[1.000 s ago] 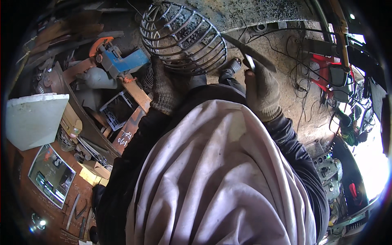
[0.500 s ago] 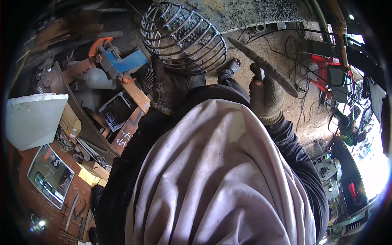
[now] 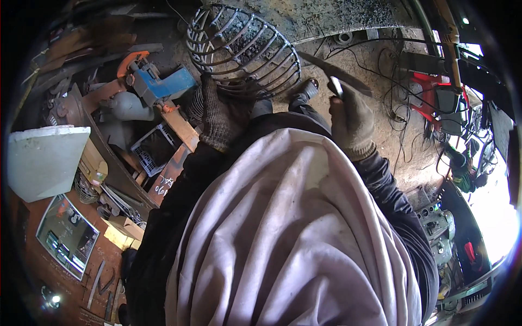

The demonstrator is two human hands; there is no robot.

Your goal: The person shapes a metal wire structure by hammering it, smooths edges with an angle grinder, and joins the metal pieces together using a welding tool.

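A cage of curved metal rods [image 3: 255,49], shaped like a rounded basket, is tilted in front of me. My left hand [image 3: 220,117], in a dark knit glove, is closed on its near left rim; the cage partly hides the fingers. My right hand [image 3: 352,117], in a lighter, soiled glove, is closed round the pale handle of what looks like a chipping hammer [image 3: 342,76]. The hammer's long, tapering head points left, with its tip beside the cage's right end. Whether the tip touches the rods I cannot tell.
A blue and orange clamp-like tool [image 3: 160,81] and a grey plastic crate [image 3: 155,149] lie at left. Dark cables [image 3: 389,81] trail over the floor at right, near a red and grey machine [image 3: 429,95]. My sandalled foot [image 3: 310,88] is behind the cage.
The hammer has swung up and away from me, its head now showing shorter and flatter. My right hand has shifted slightly with it. My left hand stays on the cage, which has barely moved.
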